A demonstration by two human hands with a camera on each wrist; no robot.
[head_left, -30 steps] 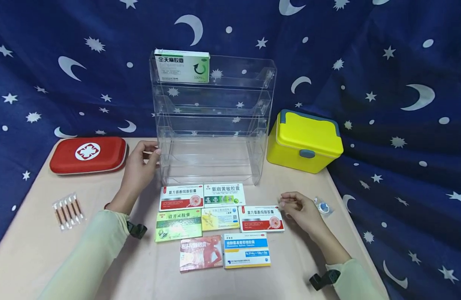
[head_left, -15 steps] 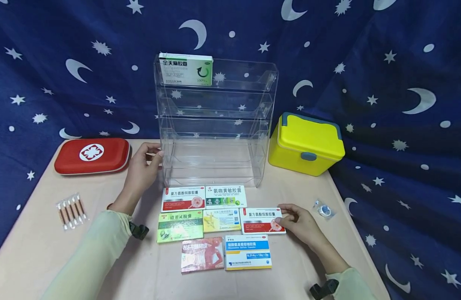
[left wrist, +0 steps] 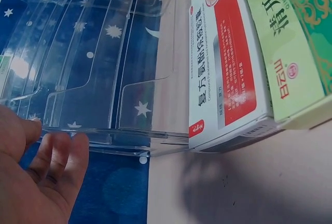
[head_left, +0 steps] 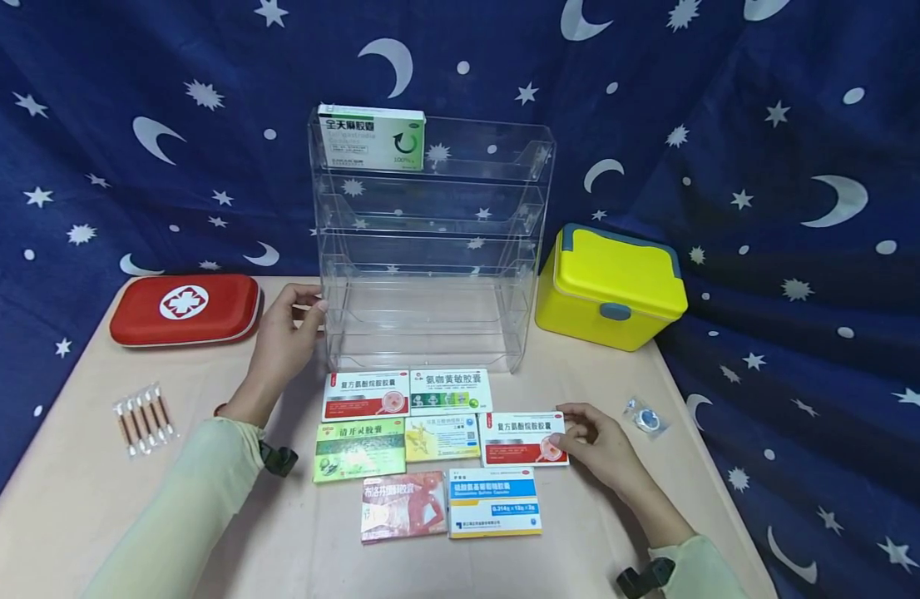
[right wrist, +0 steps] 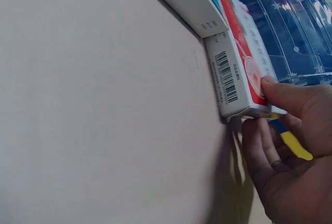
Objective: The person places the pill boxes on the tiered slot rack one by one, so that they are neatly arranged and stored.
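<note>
The right hand (head_left: 605,449) pinches the right end of a red-and-white medicine box (head_left: 521,438), thumb on its printed top face and fingers (right wrist: 264,146) curled against the end and underside; the right wrist view shows the box's barcoded side and its end just off the beige table (head_left: 71,491). This box lies right of centre on the table, at the right end of the middle row of flat boxes.

The left hand (head_left: 284,337) rests against the left side wall of the clear acrylic shelf rack (head_left: 430,249), fingers (left wrist: 62,156) fairly straight along the wall's lower edge and thumb near the front; it grips nothing firmly that can be made out. The rack stands upright at the middle of the table's far edge, with a green-and-white box (head_left: 372,137) at the left of its top tier.

In front of the rack lie a second red-and-white box (head_left: 366,395) and a white-and-green box (head_left: 450,391); behind them towards the near edge are a green box (head_left: 358,450) and a yellow box (head_left: 442,438), then a pink box (head_left: 403,506) and a blue-and-white box (head_left: 494,501).

A red first-aid case (head_left: 185,309) sits at the far left corner, a yellow lidded box (head_left: 611,286) at the far right. A strip of swabs (head_left: 144,418) lies near the left edge, and a small wrapped roll (head_left: 646,418) near the right edge.
</note>
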